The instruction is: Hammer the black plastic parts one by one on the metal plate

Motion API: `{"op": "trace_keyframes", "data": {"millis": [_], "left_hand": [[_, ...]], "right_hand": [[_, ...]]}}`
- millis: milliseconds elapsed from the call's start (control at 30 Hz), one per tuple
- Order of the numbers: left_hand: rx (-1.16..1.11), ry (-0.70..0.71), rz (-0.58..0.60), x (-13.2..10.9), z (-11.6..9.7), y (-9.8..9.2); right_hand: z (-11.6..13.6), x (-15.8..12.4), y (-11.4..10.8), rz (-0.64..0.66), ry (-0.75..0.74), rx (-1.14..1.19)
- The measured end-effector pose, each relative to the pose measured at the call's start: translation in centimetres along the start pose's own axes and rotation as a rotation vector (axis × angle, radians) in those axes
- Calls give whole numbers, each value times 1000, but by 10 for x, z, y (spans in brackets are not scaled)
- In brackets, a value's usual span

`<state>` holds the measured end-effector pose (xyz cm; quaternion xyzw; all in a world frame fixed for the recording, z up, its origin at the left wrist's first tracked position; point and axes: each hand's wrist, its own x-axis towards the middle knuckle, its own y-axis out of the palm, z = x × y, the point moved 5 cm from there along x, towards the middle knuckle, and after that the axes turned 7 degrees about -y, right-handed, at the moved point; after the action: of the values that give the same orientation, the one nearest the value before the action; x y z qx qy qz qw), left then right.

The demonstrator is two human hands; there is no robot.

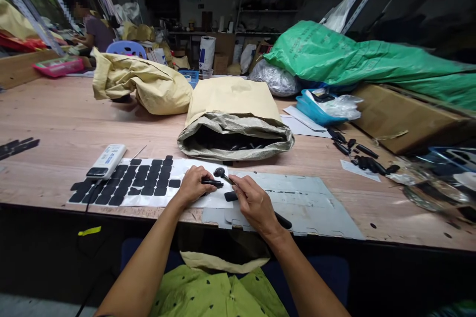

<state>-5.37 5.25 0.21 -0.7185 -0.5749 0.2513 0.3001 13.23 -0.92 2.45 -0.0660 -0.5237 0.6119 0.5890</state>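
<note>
Between its thumb and fingers my left hand (195, 185) holds a slim black cylindrical part (212, 183). My right hand (254, 201) pinches a thin metallic rod with a round black head (219, 172), close to the tip of the black part. Under my right hand lies a dark rod-like piece (231, 196) on the grey sheet (308, 203). Rows of black rounded patches (141, 178) cover a white sheet (186, 168) to the left of my left hand.
An open paper sack (234, 101) with dark items stands ahead. A white device (107, 161) with a cable sits left. Black parts (372, 163), a blue basket (320, 111) and a cardboard box (405, 119) are right. A person (97, 29) sits far left.
</note>
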Motion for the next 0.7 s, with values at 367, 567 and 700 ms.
{"op": "trace_keyframes", "data": {"millis": [367, 567, 700], "left_hand": [[10, 38, -21, -2, -1, 0], [-8, 25, -23, -4, -4, -2], [-6, 21, -24, -5, -6, -3]], "right_hand": [[3, -2, 1, 49, 17, -86], [-4, -8, -3, 63, 18, -82], [-10, -8, -6, 47, 48, -118]]}}
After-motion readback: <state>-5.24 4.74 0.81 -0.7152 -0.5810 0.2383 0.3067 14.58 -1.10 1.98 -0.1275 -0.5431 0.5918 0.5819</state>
